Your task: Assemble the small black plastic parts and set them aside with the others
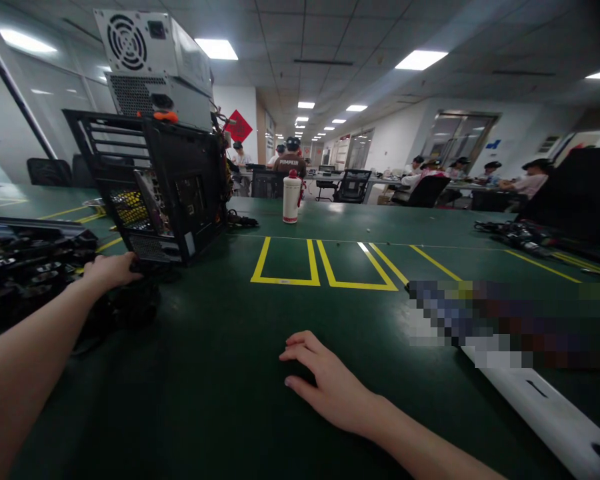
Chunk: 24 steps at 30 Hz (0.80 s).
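Note:
My left hand [111,272] reaches to the lower front corner of a black computer case [200,180]. Its fingers are curled near the case's bottom edge and black cables [130,303]; what they hold, if anything, is hidden. My right hand [315,373] rests low over the green table [220,373], fingers apart and slightly bent, with nothing in it. Two silver power supplies [185,60] are stacked on top of the case, with an orange item [165,116] beside them.
Black parts [35,267] are piled at the left. A white cup [291,200] stands at the back, behind yellow tape outlines [285,281]. At the right lie a long silver panel [540,393] and black cables [515,233]. Several people sit at far tables.

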Motion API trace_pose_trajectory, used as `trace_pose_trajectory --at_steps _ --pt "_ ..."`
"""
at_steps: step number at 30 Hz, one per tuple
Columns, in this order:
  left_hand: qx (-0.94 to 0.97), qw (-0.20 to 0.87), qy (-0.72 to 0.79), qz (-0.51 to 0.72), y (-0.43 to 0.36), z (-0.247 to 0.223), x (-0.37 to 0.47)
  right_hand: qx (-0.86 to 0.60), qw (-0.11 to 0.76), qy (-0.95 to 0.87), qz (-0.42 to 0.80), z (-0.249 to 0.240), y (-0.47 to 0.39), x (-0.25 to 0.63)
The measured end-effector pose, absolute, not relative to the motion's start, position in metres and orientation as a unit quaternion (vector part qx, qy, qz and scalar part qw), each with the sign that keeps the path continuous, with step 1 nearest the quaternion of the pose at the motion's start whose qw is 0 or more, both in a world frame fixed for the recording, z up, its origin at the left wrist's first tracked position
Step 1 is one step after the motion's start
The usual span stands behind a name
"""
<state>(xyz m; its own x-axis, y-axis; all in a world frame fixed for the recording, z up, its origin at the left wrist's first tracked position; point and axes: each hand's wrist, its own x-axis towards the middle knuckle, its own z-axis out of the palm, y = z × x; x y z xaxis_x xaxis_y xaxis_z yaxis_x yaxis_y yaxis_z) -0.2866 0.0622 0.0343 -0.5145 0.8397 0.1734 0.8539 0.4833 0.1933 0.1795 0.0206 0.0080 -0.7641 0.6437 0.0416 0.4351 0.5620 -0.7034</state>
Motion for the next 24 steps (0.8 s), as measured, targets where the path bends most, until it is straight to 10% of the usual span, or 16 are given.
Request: trace_pose_trajectory --at_steps 11,24 --pt "-0.463 0.019 -0.851 -0.249 0.049 0.08 -0.213 -0.306 0.172 -0.865 0.358 -0.001 0.022 0.175" --pt "-0.654 -0.193 -0.653 -0.33 0.018 0.003 0.026 -0.398 0.344 -0.763 0.375 -0.009 0.028 0.172"
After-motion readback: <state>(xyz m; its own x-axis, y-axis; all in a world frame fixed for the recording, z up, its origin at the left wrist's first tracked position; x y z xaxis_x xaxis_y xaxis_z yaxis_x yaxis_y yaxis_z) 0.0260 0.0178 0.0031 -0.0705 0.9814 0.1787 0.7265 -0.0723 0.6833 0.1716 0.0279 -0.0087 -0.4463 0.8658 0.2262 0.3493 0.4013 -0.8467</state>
